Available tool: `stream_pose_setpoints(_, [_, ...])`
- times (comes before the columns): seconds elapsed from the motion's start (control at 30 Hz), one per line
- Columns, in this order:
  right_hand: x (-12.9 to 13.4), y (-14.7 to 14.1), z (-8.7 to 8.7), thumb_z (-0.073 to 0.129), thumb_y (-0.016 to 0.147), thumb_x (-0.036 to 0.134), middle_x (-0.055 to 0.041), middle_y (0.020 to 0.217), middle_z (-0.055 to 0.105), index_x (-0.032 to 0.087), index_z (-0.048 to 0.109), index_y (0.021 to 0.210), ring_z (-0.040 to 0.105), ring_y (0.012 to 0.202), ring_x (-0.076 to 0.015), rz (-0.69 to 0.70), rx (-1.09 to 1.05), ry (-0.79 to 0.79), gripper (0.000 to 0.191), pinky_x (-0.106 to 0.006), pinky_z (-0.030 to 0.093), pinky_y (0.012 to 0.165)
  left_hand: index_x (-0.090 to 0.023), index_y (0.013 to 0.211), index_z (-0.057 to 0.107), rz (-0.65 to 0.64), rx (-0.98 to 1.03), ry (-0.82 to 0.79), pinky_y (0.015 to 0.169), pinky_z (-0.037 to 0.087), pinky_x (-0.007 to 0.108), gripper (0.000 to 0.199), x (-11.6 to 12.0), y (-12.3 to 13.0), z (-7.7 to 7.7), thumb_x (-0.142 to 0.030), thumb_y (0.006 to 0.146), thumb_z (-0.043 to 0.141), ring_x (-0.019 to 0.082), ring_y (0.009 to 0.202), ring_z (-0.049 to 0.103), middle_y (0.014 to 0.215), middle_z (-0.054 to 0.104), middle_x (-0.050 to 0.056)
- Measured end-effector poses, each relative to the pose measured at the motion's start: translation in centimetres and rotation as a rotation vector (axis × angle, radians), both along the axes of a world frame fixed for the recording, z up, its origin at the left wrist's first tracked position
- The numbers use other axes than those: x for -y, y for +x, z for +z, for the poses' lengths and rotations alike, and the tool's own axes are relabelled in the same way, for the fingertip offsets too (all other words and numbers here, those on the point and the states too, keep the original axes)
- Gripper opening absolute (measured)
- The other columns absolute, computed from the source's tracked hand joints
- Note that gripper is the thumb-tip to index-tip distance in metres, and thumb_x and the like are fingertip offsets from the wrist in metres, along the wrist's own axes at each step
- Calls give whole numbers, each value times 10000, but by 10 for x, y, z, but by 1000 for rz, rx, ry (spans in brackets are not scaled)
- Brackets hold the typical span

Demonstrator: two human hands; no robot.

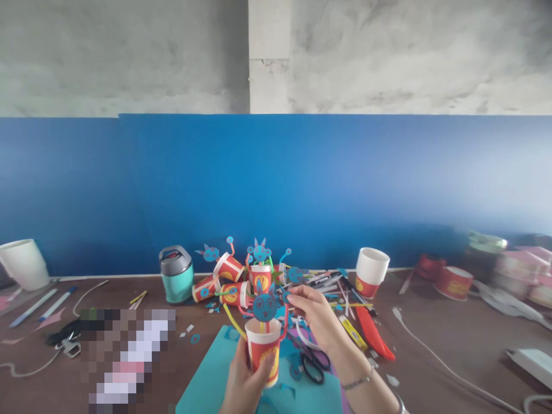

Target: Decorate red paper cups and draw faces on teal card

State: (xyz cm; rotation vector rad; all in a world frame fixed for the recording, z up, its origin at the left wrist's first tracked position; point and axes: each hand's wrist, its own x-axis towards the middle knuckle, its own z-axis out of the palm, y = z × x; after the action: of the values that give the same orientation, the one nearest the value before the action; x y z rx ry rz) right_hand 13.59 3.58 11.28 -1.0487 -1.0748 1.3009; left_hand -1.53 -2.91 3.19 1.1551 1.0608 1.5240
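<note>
A red and white paper cup point(261, 345) is upright in my left hand point(249, 374), whose fingers wrap round it. Above its rim stands a blue paper face point(264, 307) with pointed ears, on straws. A yellow straw point(234, 321) sticks out at the cup's left side, and a pink bent straw point(285, 323) rises at its right. At the top of the pink straw, my right hand point(311, 310) pinches a small blue paper disc point(286, 297). Below the cup lies a turquoise sheet point(207, 374).
Behind are several cups with blue paper figures point(260, 253). Black-handled scissors point(313, 368), a yellow box point(353, 333) and a red object point(373, 334) lie right of the cup. A stack of white cups point(371, 265) stands farther back; a teal container point(177, 279) is at left.
</note>
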Motion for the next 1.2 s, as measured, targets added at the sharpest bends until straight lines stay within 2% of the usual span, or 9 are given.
stream_pose_setpoints(0.23, [1,-1,3,713,581,270,16,623,597,166,610,705,548,600,-120,-27,50,-3,192,-228,377,548,-133,1148,554,-19,37,-4,817,489,311,636,0,0,0,-519,666,705,256,919,630,1043,681,138])
stream_pose_setpoints(0.4, [4,-3,7,702,552,248,27,642,580,182,578,786,534,609,-130,-62,74,68,272,-235,382,550,-135,1127,572,3,8,-19,791,494,313,636,0,0,-2,-541,655,700,270,918,626,994,690,135])
stream_pose_setpoints(0.53, [3,-5,4,680,573,230,43,604,546,186,559,786,518,585,-126,-82,92,155,249,-237,388,548,-135,1141,564,15,-6,-17,811,491,319,653,0,-1,-3,-545,652,703,275,937,624,997,691,136])
stream_pose_setpoints(0.67, [-1,-3,2,687,605,253,-11,706,644,177,583,902,597,675,-175,-84,125,172,324,-273,453,606,-148,1104,574,4,33,-22,802,497,322,598,-1,-1,-3,-535,666,700,260,905,632,999,692,126])
stream_pose_setpoints(0.77, [0,-2,5,712,615,345,-61,810,692,172,612,969,643,754,-218,-85,152,129,407,-300,481,634,-145,1068,592,16,57,-32,798,499,330,567,0,-1,-2,-517,658,714,260,877,639,978,695,128])
stream_pose_setpoints(0.83, [3,-2,9,712,631,427,-67,791,698,166,650,909,648,739,-215,-55,188,91,386,-290,473,622,-147,1092,586,27,72,-21,807,494,328,581,0,-1,0,-503,655,723,262,898,636,1007,690,131])
stream_pose_setpoints(0.97, [7,-4,10,664,687,511,-50,658,668,148,661,646,597,631,-168,25,310,61,365,-246,407,545,-156,1106,586,30,99,-16,813,492,325,597,1,2,3,-505,642,726,266,924,631,1043,683,126])
stream_pose_setpoints(1.07, [7,-4,7,663,694,488,-45,627,658,141,667,614,569,598,-155,13,303,46,357,-238,373,511,-149,1068,603,23,80,-15,811,493,329,585,1,2,4,-511,627,733,284,947,623,994,693,127])
stream_pose_setpoints(1.2, [5,-4,6,673,681,423,-61,604,664,134,690,589,566,601,-168,-14,274,90,304,-257,383,540,-137,1041,622,13,29,-14,832,488,345,586,2,0,2,-525,617,736,302,959,620,961,700,140])
